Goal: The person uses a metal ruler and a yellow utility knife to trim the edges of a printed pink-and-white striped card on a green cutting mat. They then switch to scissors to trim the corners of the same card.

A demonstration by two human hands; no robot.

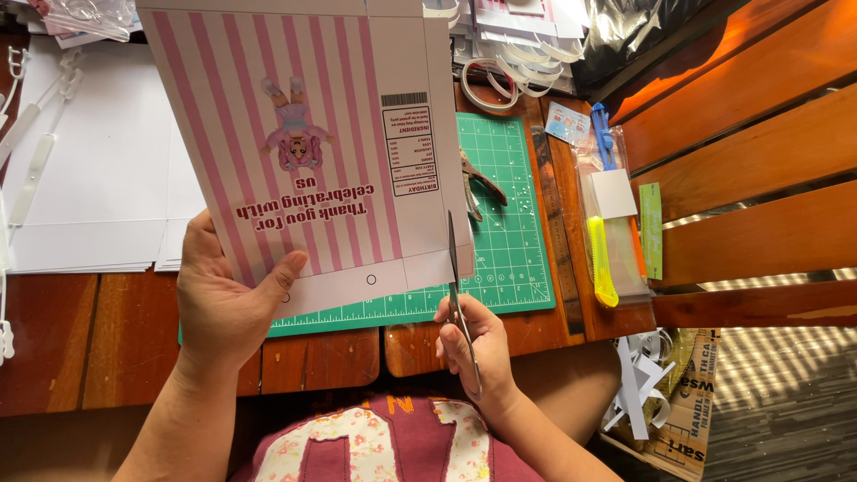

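Pink-and-white striped card [295,125] fills the upper middle of the frame, a printed sheet with a small cartoon figure, a line of lettering and a white label panel, held up off the worktop [134,339] so its lower white margin hangs just above the green cutting mat [509,223]. Your left hand [223,303] is grasping the sheet at its lower left corner, thumb on the face and fingers behind — a firm pinch, though it sits well away from the cut. Your right hand [473,344] is clenched through the loops of the scissors [457,286], whose blades point up the frame along the right edge of the sheet, at the strip of white beside the label panel.

To cut cleanly, I'd judge it best to keep the blades running along the printed border and feed the card into them rather than chasing the line with your wrist. Sliding your left grip nearer the cutting line would stop the loose edge from flapping. Use long closes, not reaching the tips, so the edge stays smooth.

Beyond the mat lie a pair of pliers [478,183] near its top, a dark ruler [558,232] along its right side, and a yellow utility knife [600,263] on a clear pouch. White paper stacks [98,178] cover the left of the frame — tape rolls [486,85] sit at the top centre.
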